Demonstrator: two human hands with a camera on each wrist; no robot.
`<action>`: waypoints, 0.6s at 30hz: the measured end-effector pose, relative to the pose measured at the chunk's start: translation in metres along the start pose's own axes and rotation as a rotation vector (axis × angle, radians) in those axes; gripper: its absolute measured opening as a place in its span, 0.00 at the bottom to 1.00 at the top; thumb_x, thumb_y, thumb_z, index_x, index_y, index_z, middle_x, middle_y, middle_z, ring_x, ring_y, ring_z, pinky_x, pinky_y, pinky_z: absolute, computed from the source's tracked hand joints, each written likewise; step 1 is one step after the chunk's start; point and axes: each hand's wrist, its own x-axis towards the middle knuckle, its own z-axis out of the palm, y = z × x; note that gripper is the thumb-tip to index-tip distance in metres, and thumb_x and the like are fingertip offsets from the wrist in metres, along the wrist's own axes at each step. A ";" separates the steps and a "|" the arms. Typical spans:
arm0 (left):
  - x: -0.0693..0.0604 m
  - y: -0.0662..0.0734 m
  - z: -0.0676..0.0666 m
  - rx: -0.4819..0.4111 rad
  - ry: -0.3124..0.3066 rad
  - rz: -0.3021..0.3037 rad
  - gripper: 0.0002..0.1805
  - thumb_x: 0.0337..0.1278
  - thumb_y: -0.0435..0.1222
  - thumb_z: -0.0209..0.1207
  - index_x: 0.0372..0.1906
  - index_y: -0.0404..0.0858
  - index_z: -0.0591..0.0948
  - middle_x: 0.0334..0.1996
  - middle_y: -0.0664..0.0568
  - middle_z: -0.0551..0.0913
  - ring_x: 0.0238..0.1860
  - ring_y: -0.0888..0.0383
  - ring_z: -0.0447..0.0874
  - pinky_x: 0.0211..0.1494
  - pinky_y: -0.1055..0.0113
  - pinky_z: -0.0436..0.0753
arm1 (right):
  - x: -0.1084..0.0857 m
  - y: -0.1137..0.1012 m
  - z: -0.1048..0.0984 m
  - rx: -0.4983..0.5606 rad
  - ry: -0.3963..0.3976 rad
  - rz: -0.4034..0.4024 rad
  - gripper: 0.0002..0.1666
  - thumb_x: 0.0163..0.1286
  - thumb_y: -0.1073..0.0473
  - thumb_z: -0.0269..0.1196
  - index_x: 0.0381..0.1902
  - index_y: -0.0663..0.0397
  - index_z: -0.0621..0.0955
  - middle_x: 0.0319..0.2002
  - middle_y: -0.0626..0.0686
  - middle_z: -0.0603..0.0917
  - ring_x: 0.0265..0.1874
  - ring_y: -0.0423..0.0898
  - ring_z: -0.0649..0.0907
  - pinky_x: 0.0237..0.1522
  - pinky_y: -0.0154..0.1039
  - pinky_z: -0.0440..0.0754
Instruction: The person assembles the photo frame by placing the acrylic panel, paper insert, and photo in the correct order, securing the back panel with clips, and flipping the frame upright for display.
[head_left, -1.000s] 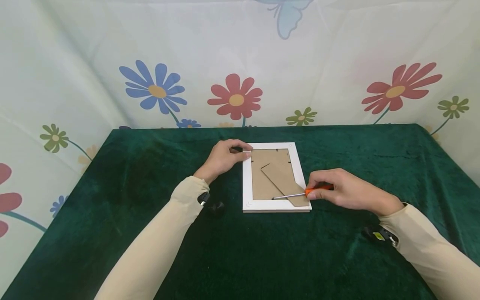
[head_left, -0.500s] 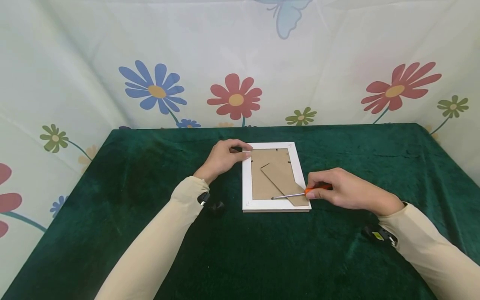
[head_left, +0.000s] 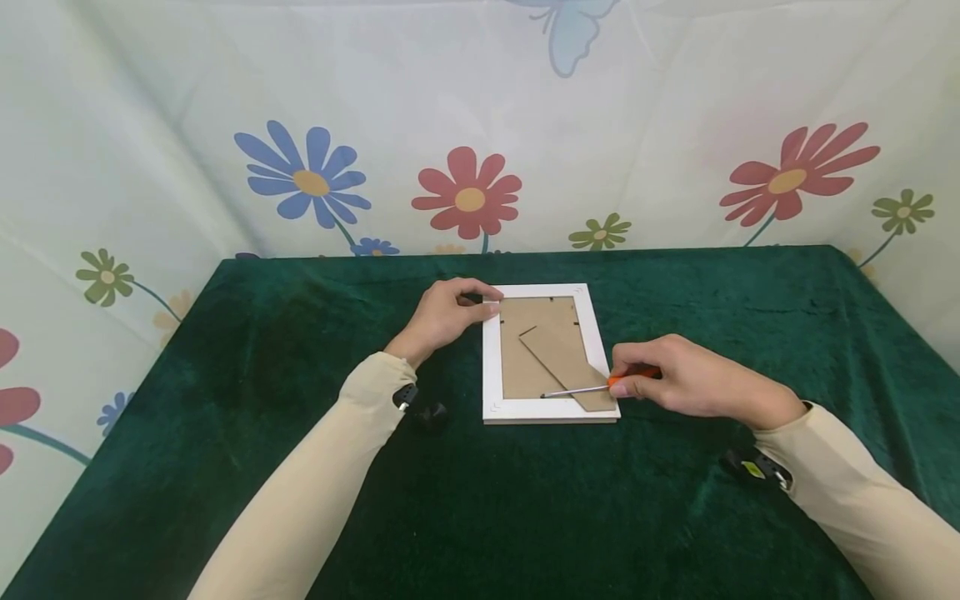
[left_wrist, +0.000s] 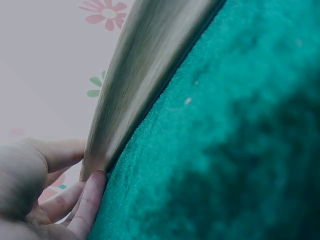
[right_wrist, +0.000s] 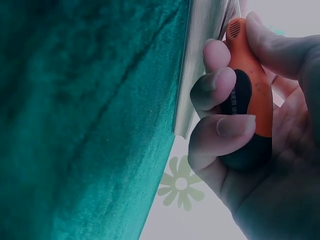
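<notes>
A white picture frame lies face down on the green cloth, its brown backing board upward. Across the board a brown easel stand slants down to the lower right corner. My left hand pinches the upper left edge of the frame; in the left wrist view, thumb and fingers meet the frame's side. In my right hand is a screwdriver with an orange and black handle, fingers curled round it. Its metal shaft crosses the stand, tip near the frame's lower inner edge.
Small dark tabs line the inner edge of the frame. The green velvet cloth covers the table. Behind it hangs a white curtain printed with flowers. A dark wrist-worn device sits at the right cuff.
</notes>
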 end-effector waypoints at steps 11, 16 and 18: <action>0.000 0.001 0.000 -0.007 0.000 0.001 0.15 0.72 0.40 0.69 0.59 0.46 0.88 0.59 0.48 0.83 0.51 0.48 0.82 0.58 0.49 0.84 | 0.001 -0.003 -0.002 -0.008 -0.015 0.030 0.06 0.79 0.53 0.67 0.41 0.44 0.81 0.29 0.39 0.78 0.27 0.40 0.78 0.28 0.35 0.76; -0.001 0.000 0.001 -0.002 0.006 -0.005 0.15 0.71 0.40 0.69 0.59 0.46 0.89 0.60 0.48 0.83 0.51 0.48 0.82 0.59 0.50 0.84 | 0.001 -0.004 -0.001 -0.014 -0.013 0.027 0.06 0.78 0.54 0.68 0.40 0.42 0.80 0.28 0.39 0.77 0.26 0.40 0.78 0.28 0.35 0.75; -0.001 0.000 0.001 -0.001 0.008 -0.007 0.15 0.71 0.41 0.69 0.59 0.46 0.88 0.60 0.48 0.83 0.51 0.48 0.82 0.59 0.50 0.84 | 0.001 -0.003 -0.001 -0.015 -0.014 0.026 0.06 0.78 0.54 0.68 0.40 0.42 0.80 0.28 0.39 0.77 0.26 0.40 0.78 0.28 0.35 0.75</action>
